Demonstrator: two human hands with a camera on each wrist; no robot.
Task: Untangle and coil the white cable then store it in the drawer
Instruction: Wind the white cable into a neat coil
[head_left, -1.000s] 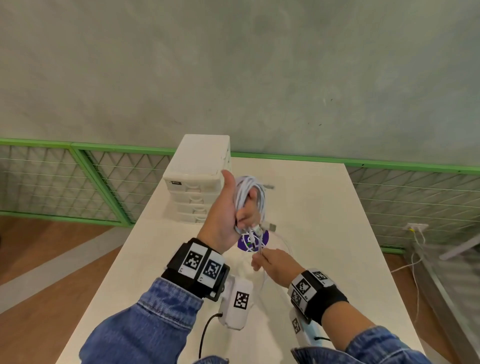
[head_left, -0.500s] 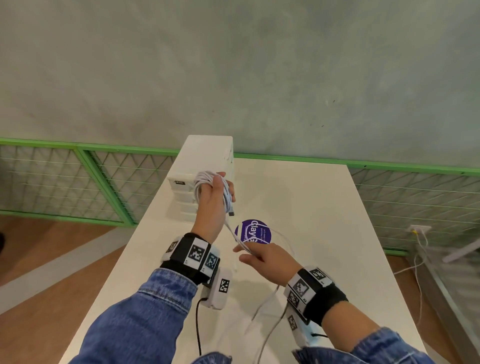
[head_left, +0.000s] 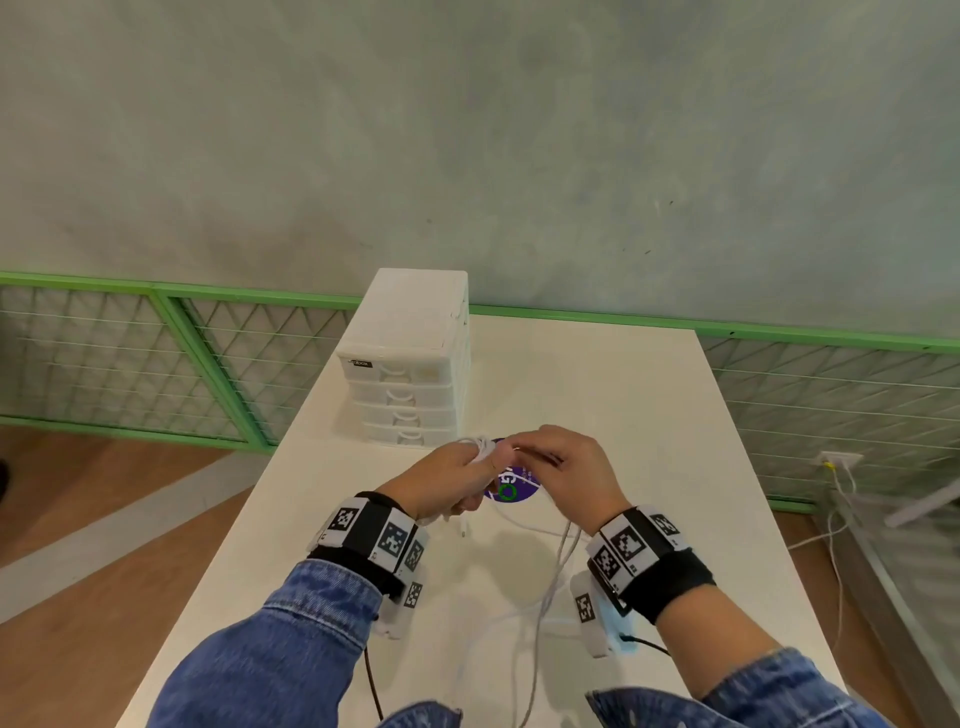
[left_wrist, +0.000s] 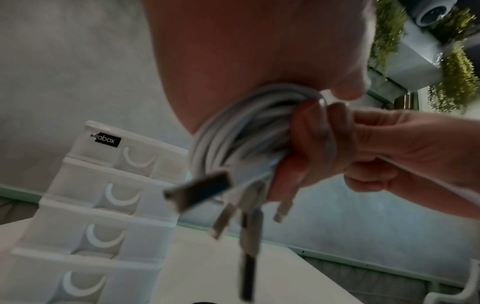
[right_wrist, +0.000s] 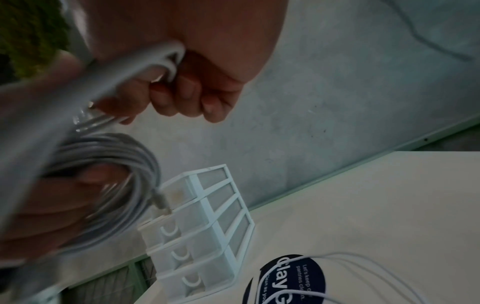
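My left hand (head_left: 457, 480) grips a bundle of white cable (left_wrist: 246, 127) wound in several loops, with its metal plugs (left_wrist: 202, 191) dangling below the fist. My right hand (head_left: 566, 467) meets the left above the table and pinches a strand of the white cable (right_wrist: 145, 61) between thumb and curled fingers. Loose cable (head_left: 550, 577) trails from the hands down across the table toward me. The white drawer unit (head_left: 410, 364) stands just beyond the hands at the table's far left; all its drawers look closed.
A round purple sticker (head_left: 511, 486) lies on the white table (head_left: 649, 415) under the hands. Green mesh fencing (head_left: 156, 364) and a grey wall stand behind. A wall socket with thin wires (head_left: 836, 467) sits low at the right.
My left hand with the coil came down from in front of the drawer unit toward me. My right hand rose and moved forward to meet it, bringing a strand up to the coil.
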